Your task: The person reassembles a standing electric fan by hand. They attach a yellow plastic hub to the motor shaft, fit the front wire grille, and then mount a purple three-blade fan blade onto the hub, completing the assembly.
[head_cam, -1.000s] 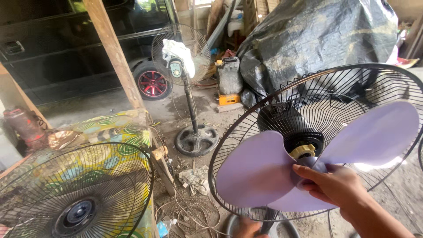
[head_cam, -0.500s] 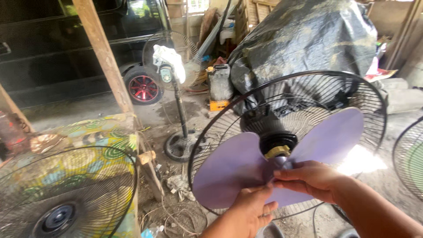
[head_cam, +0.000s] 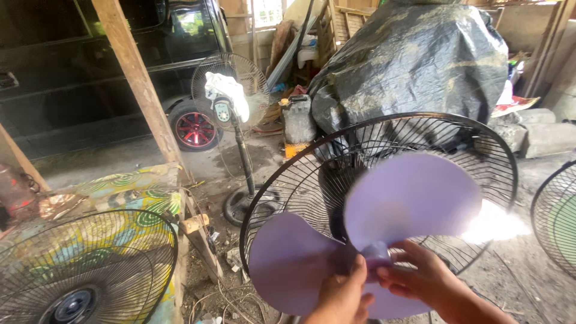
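Fan blade (head_cam: pixel 384 240), pale lilac plastic, smooth and matte, broad rounded lobes: held at bottom centre of view, in front of the fan guard (head_cam: pixel 384 198) and clear of it as far as can be told. Left hand (head_cam: pixel 345 297) grips the hub from below, thumb up across the hub, fingers curled behind the lower-left lobe. Right hand (head_cam: pixel 420 279) comes in from the right, fingers pinched on the hub where the lobes meet. Lower lobe partly hidden by both hands.

Guard behind: black wire, thin radial spokes inside a round rim, dished shape, motor housing dark at centre. Rim edge sits near the blade tips on the upper right.

Second guard (head_cam: pixel 84 270) lower left, same black wire, dark hub, lying against a worktop (head_cam: pixel 132 186) covered in a green-yellow patterned cloth. Another wire guard (head_cam: pixel 555 216) cut off at the right edge, greenish blade inside.

Floor (head_cam: pixel 522 264) is bare dusty concrete, loose wires and debris near the worktop leg; open patch to the right of the guard.

Farther back: pedestal fan (head_cam: pixel 231 96) on a round base, white rag draped on it. Slanted wooden post (head_cam: pixel 141 84) to its left. Crinkled black tarp (head_cam: pixel 414 60) over a bulky mound. Dark vehicle (head_cam: pixel 108 66) with a red-spoked wheel at rear left.
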